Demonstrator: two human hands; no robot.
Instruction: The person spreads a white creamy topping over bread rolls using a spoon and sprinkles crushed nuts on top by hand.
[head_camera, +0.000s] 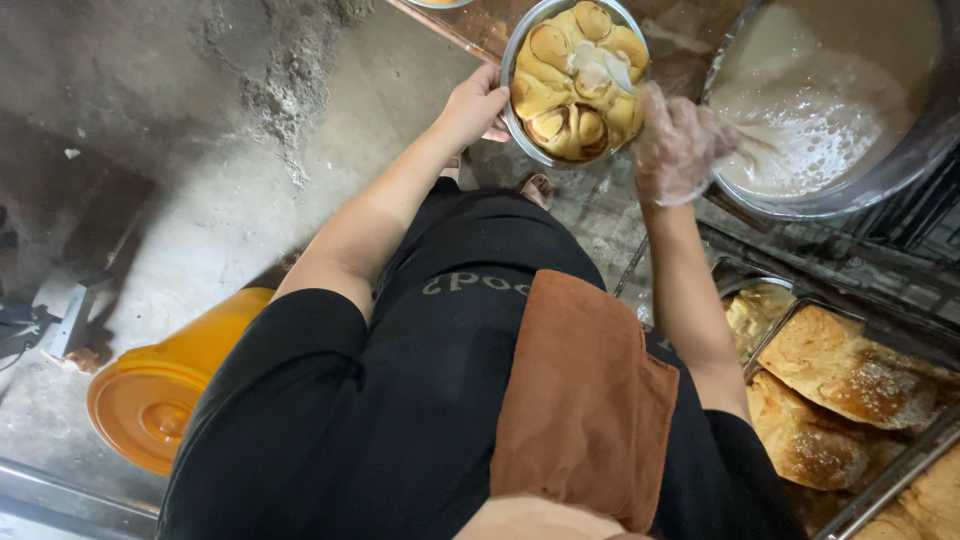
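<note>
My left hand (475, 105) grips the left rim of a round metal pan (512, 60) filled with golden rolls (560, 85), some topped with white glaze. My right hand (680, 145), in a thin clear plastic glove, is at the pan's right edge, fingers bent, with glaze on them. It hovers between the pan and a large metal pot (900, 165) of frothy white liquid (815, 100) on the right. Whether the gloved hand holds anything I cannot tell.
Trays of browned pastries (850, 375) dusted with white lie at the lower right on a metal rack. An orange lidded bucket (165, 385) stands on the grey concrete floor at the left. A brown cloth (585, 400) hangs at my waist.
</note>
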